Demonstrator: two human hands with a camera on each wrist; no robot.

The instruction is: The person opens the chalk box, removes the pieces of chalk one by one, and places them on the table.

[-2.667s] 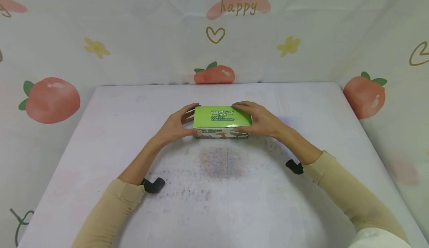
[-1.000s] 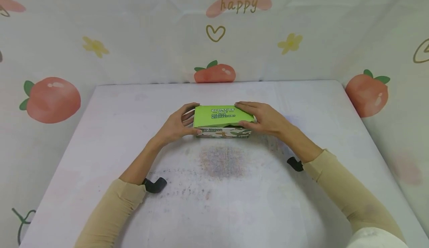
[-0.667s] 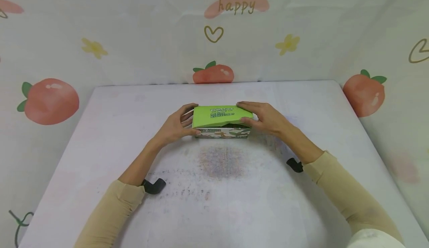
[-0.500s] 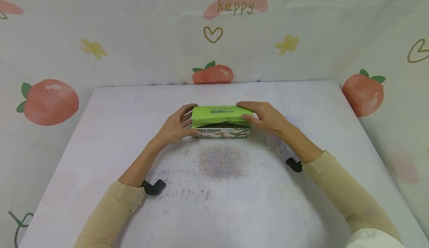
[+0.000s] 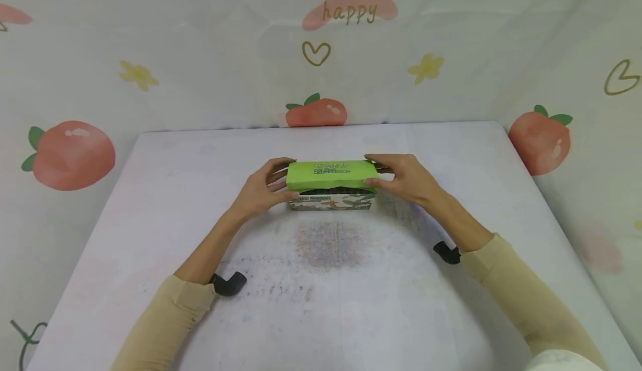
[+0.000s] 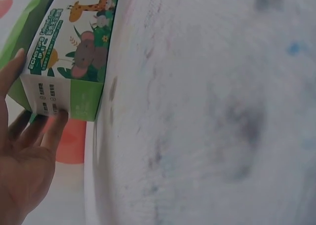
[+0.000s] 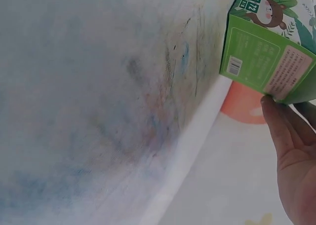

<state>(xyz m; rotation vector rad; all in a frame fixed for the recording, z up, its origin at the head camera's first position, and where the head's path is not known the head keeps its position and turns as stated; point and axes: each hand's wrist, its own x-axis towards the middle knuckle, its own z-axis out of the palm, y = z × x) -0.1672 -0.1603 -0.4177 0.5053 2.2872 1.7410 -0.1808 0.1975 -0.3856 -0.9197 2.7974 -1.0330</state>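
Observation:
A small cardboard box [image 5: 331, 203] with animal pictures on its front sits on the table. Its green lid [image 5: 331, 177] is raised at the front, and a dark gap shows below it; the contents cannot be made out. My left hand [image 5: 254, 194] holds the box's left end, thumb at the front corner and fingers behind. At the right end, my right hand [image 5: 408, 177] has its thumb at the lid's front edge and its fingers toward the back. In the right wrist view, fingertips touch the box's green end panel [image 7: 256, 52].
The white table [image 5: 331, 315] has smudges and coloured marks in front of the box. Behind it hangs a fruit-patterned cloth [image 5: 225, 42]. Black curved pieces, one by the left wrist [image 5: 229, 284] and one by the right [image 5: 446, 253], stick out from the sleeves.
The lid's front edge has come up from the box, opening a dark gap along the front. My right hand has shifted slightly right; my left hand keeps its hold.

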